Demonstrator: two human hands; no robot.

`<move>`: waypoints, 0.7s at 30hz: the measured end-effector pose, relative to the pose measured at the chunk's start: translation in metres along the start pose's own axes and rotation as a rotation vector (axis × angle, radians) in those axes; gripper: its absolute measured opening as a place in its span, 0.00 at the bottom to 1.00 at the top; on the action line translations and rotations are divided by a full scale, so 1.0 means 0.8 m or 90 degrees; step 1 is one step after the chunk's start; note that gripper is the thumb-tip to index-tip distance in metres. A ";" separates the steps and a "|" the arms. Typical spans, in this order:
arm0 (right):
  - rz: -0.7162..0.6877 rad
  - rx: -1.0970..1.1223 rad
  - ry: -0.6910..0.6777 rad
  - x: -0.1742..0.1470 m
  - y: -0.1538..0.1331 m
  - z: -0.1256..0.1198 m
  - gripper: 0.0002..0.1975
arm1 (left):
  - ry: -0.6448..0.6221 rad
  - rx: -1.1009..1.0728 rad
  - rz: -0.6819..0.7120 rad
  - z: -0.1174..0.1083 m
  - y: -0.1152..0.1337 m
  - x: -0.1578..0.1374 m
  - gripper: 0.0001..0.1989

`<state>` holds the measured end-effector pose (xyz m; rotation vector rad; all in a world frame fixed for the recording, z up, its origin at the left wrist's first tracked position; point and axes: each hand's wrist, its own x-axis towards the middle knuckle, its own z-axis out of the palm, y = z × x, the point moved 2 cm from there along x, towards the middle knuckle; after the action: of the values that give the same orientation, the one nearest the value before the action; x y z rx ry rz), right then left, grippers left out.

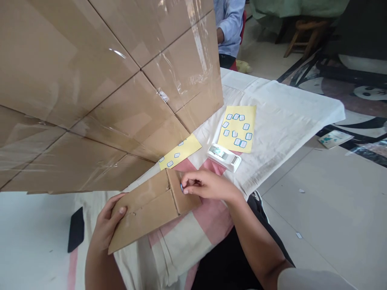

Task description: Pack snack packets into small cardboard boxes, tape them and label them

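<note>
A small brown cardboard box (145,209) lies tilted in front of me. My left hand (110,217) grips its near left end, thumb on top and fingers around the edge. At the box's far right end, my right hand (201,185) is pinched on a small blue-edged sticker (182,187), close against the cardboard; whether it touches is hard to tell. Just beyond this hand lies a white handheld device (224,157) with a printed panel. Behind it is a yellow sheet (242,141) bearing several white, blue-bordered stickers. Another yellow sheet (193,145) with similar stickers lies partly behind the box.
A tall wall of taped cartons (133,117) rises at the left and back. A dark flat object (76,229) lies at far left. White cloth (278,104) covers the table. Beyond it sits a person (231,28); a wooden stool (306,36) stands further back.
</note>
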<state>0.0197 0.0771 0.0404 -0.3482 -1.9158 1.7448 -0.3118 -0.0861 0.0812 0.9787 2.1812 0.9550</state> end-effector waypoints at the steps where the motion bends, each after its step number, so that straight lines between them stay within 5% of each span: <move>1: -0.001 0.005 -0.001 0.000 0.000 0.000 0.04 | 0.002 0.000 -0.003 0.000 0.000 0.000 0.34; 21: -0.001 0.000 0.096 -0.002 0.005 -0.004 0.09 | 0.043 0.041 -0.020 0.000 0.010 -0.002 0.38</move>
<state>0.0225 0.0797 0.0365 -0.4635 -1.8085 1.6687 -0.3072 -0.0834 0.0880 0.9511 2.2895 0.9204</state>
